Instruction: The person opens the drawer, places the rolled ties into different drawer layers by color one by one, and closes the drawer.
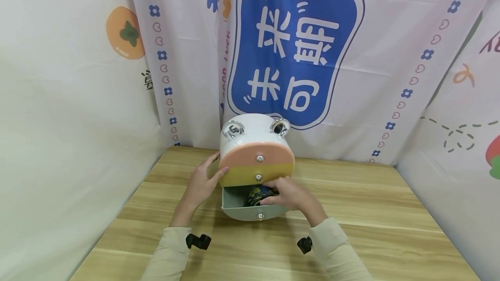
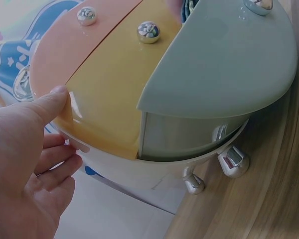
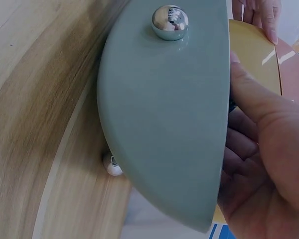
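A rounded white drawer box (image 1: 250,131) stands on the table, with a pink drawer (image 1: 242,154), a yellow drawer (image 1: 238,176) and a pulled-out green drawer (image 1: 240,215). My left hand (image 1: 200,184) grips the box's left side, its thumb on the front at the pink and yellow seam and its other fingers along the shell. My right hand (image 1: 291,194) reaches into the green drawer and pinches a dark blue roll (image 1: 255,195) with a yellow pattern. Most of that roll is hidden by the drawer front (image 3: 164,109) in the right wrist view.
Round silver knobs (image 1: 260,216) sit on the drawer fronts, and silver feet (image 2: 234,162) are under the box. Two silver ring shapes (image 1: 233,129) top it. A printed cloth (image 1: 383,99) hangs behind the wooden table (image 1: 351,233).
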{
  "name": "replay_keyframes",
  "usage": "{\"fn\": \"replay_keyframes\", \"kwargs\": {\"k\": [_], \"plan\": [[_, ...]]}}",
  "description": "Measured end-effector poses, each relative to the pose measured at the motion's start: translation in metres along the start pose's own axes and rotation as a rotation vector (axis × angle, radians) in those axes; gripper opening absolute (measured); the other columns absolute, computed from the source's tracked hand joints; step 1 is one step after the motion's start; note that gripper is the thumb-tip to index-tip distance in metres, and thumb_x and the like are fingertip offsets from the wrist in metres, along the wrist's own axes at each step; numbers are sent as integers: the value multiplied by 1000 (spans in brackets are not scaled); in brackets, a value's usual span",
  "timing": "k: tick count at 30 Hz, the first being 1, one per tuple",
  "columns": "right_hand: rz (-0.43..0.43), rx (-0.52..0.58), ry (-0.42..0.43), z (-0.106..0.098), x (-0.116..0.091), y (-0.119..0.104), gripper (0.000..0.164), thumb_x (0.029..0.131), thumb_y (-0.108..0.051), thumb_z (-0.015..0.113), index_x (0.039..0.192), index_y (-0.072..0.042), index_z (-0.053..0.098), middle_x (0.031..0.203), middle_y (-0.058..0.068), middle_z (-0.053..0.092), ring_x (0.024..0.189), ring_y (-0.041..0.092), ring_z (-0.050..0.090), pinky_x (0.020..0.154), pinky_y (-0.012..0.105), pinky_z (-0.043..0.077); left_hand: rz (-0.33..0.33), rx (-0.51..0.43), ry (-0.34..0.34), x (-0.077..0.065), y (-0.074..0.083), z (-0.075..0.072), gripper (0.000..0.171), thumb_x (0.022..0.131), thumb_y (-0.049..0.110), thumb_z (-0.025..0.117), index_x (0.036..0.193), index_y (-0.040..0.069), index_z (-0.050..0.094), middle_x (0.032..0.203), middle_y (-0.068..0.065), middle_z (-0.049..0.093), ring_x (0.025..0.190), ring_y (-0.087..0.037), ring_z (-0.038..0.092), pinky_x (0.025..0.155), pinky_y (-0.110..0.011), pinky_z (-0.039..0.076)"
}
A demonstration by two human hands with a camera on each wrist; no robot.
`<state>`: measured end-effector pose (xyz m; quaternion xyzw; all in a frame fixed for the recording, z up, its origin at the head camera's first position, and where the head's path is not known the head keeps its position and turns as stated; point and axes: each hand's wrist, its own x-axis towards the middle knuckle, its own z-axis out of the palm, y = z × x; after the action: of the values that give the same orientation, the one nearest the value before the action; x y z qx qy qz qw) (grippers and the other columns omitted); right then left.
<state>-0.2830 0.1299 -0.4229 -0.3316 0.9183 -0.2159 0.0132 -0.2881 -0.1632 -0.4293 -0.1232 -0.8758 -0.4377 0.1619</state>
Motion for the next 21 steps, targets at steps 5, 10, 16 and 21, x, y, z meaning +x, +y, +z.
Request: {"fn": "replay_keyframes", "kwargs": {"k": [5, 10, 16, 21], "plan": [[-15, 26, 8, 1, 2, -1, 50, 81, -41, 76, 121, -13, 69, 117, -1, 71, 102, 10, 65, 86, 28, 56, 4, -7, 4, 0, 0, 0, 73, 89, 61, 55, 148, 21, 40, 153, -6, 42, 142, -33, 38, 115, -57, 33], [-18, 26, 9, 2, 2, 1, 45, 81, -37, 77, 117, -11, 70, 113, 0, 73, 102, 13, 66, 85, 30, 57, 10, -12, 5, 0, 0, 2, 73, 90, 61, 55, 148, 19, 40, 153, -6, 43, 142, -33, 38, 115, -57, 33], [21, 47, -15, -2, -1, 4, 42, 83, -33, 76, 115, -7, 70, 111, 4, 74, 104, 17, 68, 89, 34, 57, 3, -17, 0, 0, 1, 1, 74, 89, 62, 55, 148, 18, 40, 153, -6, 42, 142, -33, 38, 115, -57, 33], [33, 162, -29, -10, -5, 4, 39, 85, -24, 75, 116, 0, 68, 114, 13, 72, 109, 26, 68, 95, 44, 55, 2, -21, 1, 0, 1, 1, 74, 89, 61, 55, 148, 18, 40, 153, -8, 42, 142, -34, 38, 115, -58, 33]]}}
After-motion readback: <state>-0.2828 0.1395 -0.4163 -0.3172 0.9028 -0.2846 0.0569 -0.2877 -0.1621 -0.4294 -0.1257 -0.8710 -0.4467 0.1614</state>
